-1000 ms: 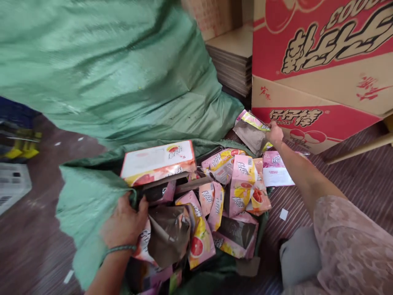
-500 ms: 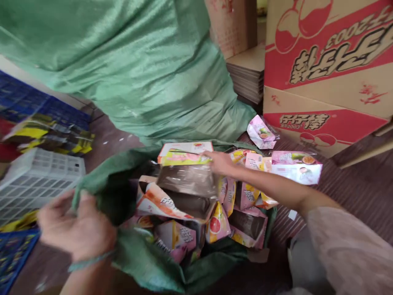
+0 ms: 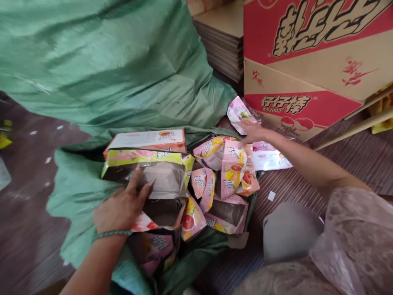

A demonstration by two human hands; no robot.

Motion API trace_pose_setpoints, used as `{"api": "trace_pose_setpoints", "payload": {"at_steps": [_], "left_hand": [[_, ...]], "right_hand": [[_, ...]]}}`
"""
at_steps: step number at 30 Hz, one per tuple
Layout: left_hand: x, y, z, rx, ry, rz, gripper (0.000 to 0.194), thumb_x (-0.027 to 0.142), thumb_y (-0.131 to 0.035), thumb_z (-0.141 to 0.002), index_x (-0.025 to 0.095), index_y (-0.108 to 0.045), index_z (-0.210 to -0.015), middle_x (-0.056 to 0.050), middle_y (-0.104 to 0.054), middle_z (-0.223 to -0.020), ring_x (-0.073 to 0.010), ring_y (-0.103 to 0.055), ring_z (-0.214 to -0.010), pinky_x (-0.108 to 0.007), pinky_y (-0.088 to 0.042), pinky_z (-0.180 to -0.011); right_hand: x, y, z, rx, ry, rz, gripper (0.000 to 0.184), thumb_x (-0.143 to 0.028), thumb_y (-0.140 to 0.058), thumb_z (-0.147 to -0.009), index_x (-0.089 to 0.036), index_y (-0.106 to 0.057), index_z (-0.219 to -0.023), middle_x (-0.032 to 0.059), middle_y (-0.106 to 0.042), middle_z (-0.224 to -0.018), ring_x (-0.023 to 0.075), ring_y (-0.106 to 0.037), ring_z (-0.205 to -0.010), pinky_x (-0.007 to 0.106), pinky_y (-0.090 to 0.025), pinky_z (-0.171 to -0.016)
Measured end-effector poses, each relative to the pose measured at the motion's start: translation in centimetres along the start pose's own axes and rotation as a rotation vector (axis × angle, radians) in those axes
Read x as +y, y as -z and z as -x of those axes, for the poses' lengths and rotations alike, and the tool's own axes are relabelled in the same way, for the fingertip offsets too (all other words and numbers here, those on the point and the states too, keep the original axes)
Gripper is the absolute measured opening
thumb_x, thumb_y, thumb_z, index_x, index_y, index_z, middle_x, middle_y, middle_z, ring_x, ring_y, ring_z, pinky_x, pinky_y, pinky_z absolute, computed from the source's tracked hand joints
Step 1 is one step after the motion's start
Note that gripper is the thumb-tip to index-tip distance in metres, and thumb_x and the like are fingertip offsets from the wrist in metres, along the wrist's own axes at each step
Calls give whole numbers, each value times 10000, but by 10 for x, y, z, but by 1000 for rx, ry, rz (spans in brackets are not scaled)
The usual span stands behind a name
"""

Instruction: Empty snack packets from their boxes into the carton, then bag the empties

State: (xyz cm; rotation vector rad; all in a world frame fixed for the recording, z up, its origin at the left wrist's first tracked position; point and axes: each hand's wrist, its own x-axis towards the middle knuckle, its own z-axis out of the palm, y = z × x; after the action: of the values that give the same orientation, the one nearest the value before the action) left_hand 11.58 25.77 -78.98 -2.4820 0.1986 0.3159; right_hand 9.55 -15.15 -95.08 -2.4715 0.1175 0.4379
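My left hand (image 3: 123, 205) rests with fingers spread on a flattened yellow-green carton (image 3: 147, 172) that lies on top of a pile of flattened pink and yellow fruit-print cartons (image 3: 227, 172). The pile sits in the open mouth of a green woven sack (image 3: 76, 184) on the floor. My right hand (image 3: 253, 132) reaches far right, fingers stretched out, touching a loose pink carton (image 3: 239, 112) near the big box. Another flat pink and white carton (image 3: 270, 155) lies under my right forearm.
A large full green sack (image 3: 107, 61) stands behind the pile. Red and tan printed cardboard boxes (image 3: 307, 61) stand at the right, with a stack of flat cardboard sheets (image 3: 221, 37) beside them. The floor is dark striped wood (image 3: 337, 155).
My left hand came back from the sack's left edge onto the yellow-green carton. My right hand left that carton on the pile and reached right to the loose pink one.
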Motion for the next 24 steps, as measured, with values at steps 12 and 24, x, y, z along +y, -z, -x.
{"api": "trace_pose_setpoints", "payload": {"at_steps": [12,24], "left_hand": [[-19,-31,2,160,-58,47,774,672,-308,-1106,275,-253,-1769,-151,-761,-1154,-376,-750,-914,-357,-443,-634],[-14,-23,8,87,-52,138,735,579,-296,-1118,259,-229,-1776,-197,-739,-1209,-374,-726,-980,-373,-480,-758]], "right_hand": [[117,-69,114,-83,-486,163,938,-627,-798,-888,-140,-461,-1615,214,-724,-1300,408,-674,-1256,491,-508,-1060],[78,72,166,209,-595,137,986,-632,-920,-763,-228,-555,-1585,197,-737,-1137,578,-663,-1218,757,-546,-983]]}}
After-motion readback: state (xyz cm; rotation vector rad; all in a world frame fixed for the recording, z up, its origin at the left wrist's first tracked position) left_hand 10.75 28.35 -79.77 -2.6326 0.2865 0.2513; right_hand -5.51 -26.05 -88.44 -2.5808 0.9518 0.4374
